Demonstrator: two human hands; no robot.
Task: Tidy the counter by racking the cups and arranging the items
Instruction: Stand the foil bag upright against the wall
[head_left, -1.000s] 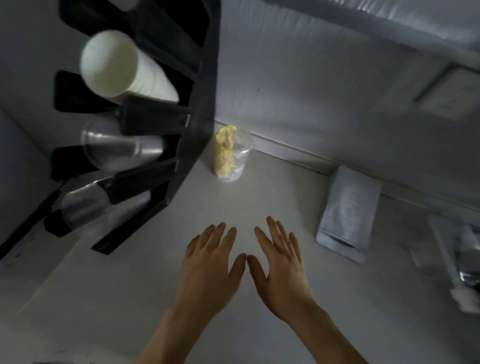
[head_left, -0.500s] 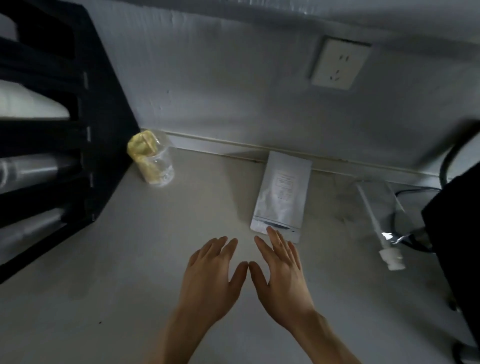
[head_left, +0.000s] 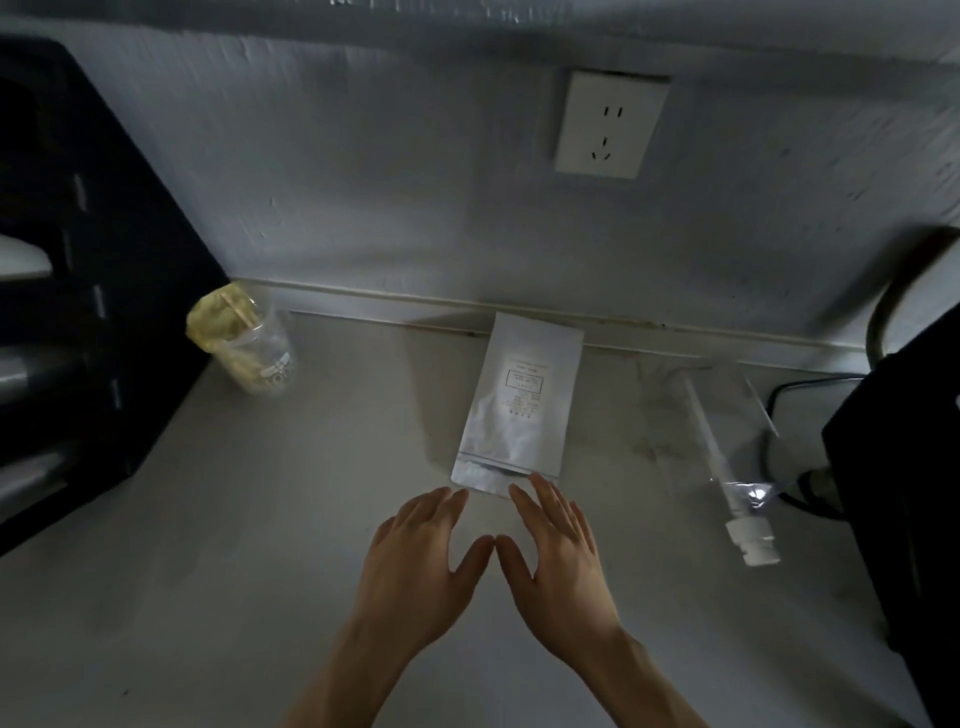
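Both hands, left (head_left: 423, 564) and right (head_left: 561, 558), flat, empty, fingers loosely spread, at 6 o'clock of pouch (head_left: 519, 410) lying mid-table (head_left: 260, 571); pouch judged light, limp, slick; best pinched at near sealed edge.

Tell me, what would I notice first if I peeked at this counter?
Probably the two bare hands, the left hand and the right hand, spread flat and empty low in the middle, thumbs nearly meeting. Just past their fingertips a silver pouch lies flat on the counter, reaching back to the wall. At the far left a clear cup stuffed with something yellow stands beside a black rack.
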